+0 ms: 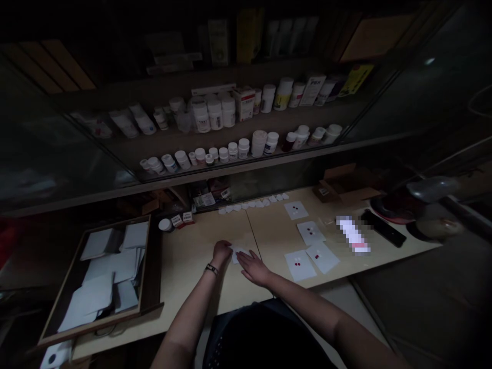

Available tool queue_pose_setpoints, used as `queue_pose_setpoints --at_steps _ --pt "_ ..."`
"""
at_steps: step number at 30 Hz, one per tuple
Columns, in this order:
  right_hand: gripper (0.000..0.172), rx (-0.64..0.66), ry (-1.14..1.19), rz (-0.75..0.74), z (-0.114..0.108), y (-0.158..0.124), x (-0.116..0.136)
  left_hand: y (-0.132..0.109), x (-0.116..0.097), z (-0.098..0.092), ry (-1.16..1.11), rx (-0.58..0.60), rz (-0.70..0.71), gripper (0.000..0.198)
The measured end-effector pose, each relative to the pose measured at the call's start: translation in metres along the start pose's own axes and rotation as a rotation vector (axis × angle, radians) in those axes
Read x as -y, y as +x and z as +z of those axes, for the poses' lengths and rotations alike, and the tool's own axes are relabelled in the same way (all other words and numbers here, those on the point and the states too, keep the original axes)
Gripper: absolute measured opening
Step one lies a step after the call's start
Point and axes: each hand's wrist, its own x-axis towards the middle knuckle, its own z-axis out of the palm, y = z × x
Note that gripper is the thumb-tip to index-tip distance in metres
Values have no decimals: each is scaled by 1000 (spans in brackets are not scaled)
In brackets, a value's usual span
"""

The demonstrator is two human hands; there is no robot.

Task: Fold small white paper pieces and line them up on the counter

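Both my hands rest on a small white paper [239, 252] lying on the wooden counter [192, 266]. My left hand [222, 252], with a watch at the wrist, pinches the paper's left edge with curled fingers. My right hand [251, 266] lies flat on the paper's right side, fingers stretched out. To the right lie several white paper squares [300, 264], each with small red pills [297, 264] on it.
A row of folded white packets [251, 204] lines the counter's back. An open drawer [149, 266] at left holds stacked white papers. Shelves above carry many white medicine bottles [215, 114]. A cardboard box [338, 185], a black remote [384, 229] and a lamp [432, 188] stand at right.
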Motion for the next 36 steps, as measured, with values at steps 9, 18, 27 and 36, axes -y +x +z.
queue_pose_setpoints --at_steps 9,18,27,36 --pt "57 2 -10 -4 8 -2 -4 -10 -8 2 43 -1 10 34" --pt "56 -18 0 0 7 -3 -2 -21 -3 3 111 3 75 9" --pt "52 -35 -40 45 -5 1 4 -31 -1 6 148 -59 125 10" --pt "50 -32 -106 -12 -8 8 5 -44 -2 6 172 -95 201 10"
